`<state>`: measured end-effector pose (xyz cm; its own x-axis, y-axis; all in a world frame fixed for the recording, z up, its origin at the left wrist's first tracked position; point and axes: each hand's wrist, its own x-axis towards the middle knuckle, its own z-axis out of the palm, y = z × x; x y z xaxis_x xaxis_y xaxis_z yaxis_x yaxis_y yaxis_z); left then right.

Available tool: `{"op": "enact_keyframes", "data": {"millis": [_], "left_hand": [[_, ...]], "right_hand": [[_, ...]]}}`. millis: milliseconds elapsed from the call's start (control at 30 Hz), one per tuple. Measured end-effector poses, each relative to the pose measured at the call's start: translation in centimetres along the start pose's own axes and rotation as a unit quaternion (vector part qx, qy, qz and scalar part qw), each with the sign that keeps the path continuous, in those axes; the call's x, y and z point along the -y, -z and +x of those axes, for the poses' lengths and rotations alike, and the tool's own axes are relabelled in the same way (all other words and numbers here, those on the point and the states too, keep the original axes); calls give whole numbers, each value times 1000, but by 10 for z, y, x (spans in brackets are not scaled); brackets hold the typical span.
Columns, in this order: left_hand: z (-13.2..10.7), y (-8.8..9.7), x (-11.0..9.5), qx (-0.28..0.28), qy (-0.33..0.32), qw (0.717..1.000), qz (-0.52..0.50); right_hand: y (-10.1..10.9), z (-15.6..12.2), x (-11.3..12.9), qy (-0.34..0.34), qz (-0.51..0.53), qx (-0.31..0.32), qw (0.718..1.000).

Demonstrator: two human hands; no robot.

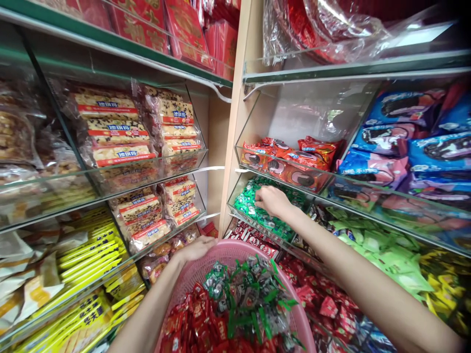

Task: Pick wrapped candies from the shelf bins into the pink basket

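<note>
My left hand (pixel 196 248) grips the far left rim of a pink plastic basket (pixel 230 245), its fingers over the edge. Inside the basket lie red-wrapped candies (pixel 196 314) on the left and a heap of green and clear wrapped candies (pixel 253 294) on the right. My right hand (pixel 274 200) reaches into a glass shelf bin of green-wrapped candies (pixel 247 203). Its fingers are curled down against the candies. Whatever sits inside that curl is hidden.
Glass-fronted shelves surround the basket. Packaged pastry bars (pixel 119 130) and yellow packets (pixel 91 250) are at left. Red snack packs (pixel 283 159) sit just above my right hand; blue packs (pixel 390 132) and light green packets (pixel 382 250) are at right. A wooden post (pixel 235 113) stands between the shelf units.
</note>
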<state>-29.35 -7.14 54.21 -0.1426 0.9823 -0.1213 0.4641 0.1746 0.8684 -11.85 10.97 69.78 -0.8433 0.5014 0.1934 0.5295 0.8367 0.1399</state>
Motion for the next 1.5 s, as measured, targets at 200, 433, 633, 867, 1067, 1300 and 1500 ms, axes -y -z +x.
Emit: {"op": "enact_keyframes", "data": {"millis": [200,433,633,867,1067,1300,1500], "left_hand": [[3,0,2,-6,-3,1000,8],[3,1,3,-8,0,1000,13],[3,1,4,-10,3,1000,17],[3,1,2,-6,6,1000,19],[4,-1,3,-5,5,1000,19],[6,-1,6,-5,-1,1000,16],[2,0,0,-11,-3,1000,19]], "right_hand": [[-12,3,5,-8,-14,12,1000],[-11,3,9,-30,-30,-6,999],[-13,2,11,-32,-37,-23,999],[-11,-2,11,-50,-35,-76,995],[0,-13,22,-4,23,-182,983],[-22,-45,72,91,279,-128,947],[-98,-60,100,87,403,36,910]]}}
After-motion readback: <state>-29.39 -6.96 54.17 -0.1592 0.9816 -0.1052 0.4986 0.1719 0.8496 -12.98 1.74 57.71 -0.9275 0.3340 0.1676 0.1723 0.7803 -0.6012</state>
